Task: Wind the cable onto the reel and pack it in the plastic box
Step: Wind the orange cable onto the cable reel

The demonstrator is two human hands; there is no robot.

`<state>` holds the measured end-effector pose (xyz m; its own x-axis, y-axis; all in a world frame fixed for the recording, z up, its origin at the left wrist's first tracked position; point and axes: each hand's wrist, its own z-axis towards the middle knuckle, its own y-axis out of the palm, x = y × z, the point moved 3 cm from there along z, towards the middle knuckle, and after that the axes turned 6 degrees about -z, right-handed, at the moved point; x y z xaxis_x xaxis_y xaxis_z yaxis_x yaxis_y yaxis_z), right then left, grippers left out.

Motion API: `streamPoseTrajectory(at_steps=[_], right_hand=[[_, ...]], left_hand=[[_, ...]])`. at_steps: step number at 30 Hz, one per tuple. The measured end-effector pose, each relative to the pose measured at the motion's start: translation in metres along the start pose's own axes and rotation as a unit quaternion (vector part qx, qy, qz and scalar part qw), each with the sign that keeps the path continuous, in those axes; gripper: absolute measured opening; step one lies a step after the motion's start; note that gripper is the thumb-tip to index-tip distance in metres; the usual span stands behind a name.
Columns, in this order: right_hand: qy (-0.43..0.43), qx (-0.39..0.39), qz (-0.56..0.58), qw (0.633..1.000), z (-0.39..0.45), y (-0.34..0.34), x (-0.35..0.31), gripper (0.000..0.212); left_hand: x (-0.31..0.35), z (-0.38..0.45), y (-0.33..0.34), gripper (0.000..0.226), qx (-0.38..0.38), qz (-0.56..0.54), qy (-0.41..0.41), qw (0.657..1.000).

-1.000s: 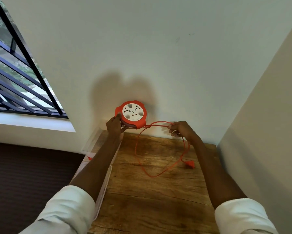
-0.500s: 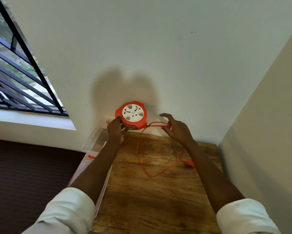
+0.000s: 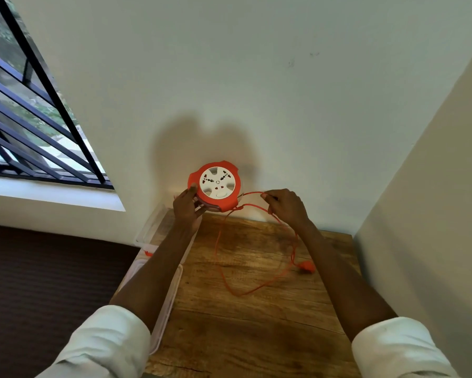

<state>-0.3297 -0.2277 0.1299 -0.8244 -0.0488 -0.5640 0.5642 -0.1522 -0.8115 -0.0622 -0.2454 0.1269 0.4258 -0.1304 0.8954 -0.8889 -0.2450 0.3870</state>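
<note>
Re-pinched the cable (image 3: 230, 271) at the reel's (image 3: 215, 186) three o'clock with right hand (image 3: 285, 206), left hand (image 3: 186, 211) clamped on reel, readying another turn

No text seems readable on anything here.

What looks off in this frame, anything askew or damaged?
Nothing damaged. The plastic box overhangs the table's left edge, and the cable still trails loose across the table to its plug, unwound.
</note>
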Motion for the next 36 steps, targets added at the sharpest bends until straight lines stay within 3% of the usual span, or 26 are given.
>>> streamPoseTrajectory(at_steps=[3,14,22,24,26,28,30,32,36], right_hand=[[0.050,-0.013,0.071,0.996,0.008,-0.007,0.009,0.032],[0.154,0.026,-0.104,0.982,-0.008,-0.015,0.052,0.028],[0.127,0.132,-0.241,0.953,-0.018,-0.028,0.063,0.027],[0.104,0.194,-0.194,0.956,-0.017,-0.033,0.059,0.026],[0.084,0.256,-0.021,0.963,-0.017,-0.036,0.055,0.025],[0.108,0.268,0.229,0.930,-0.016,-0.037,0.051,0.024],[0.138,0.220,0.393,0.882,-0.014,-0.033,0.048,0.023],[0.146,0.155,0.399,0.892,-0.013,-0.031,0.044,0.026],[0.153,0.033,0.270,0.950,-0.018,-0.014,0.053,0.034]], left_hand=[[0.001,0.001,0.002,0.038,-0.011,0.004,0.001,1.000],[0.007,0.004,-0.001,0.031,-0.016,-0.014,0.006,1.000],[0.006,0.006,-0.008,0.032,0.011,-0.043,0.002,0.999],[0.005,0.004,-0.008,0.036,0.012,-0.049,-0.003,0.999],[0.005,0.003,-0.007,0.040,0.011,-0.053,-0.004,0.999],[0.006,0.003,-0.005,0.042,0.011,-0.057,-0.003,0.998],[0.006,0.001,-0.003,0.042,0.005,-0.061,-0.003,0.998],[0.006,0.001,-0.001,0.043,0.000,-0.064,-0.003,0.998],[0.007,0.000,0.001,0.044,-0.009,-0.060,-0.005,0.998]])
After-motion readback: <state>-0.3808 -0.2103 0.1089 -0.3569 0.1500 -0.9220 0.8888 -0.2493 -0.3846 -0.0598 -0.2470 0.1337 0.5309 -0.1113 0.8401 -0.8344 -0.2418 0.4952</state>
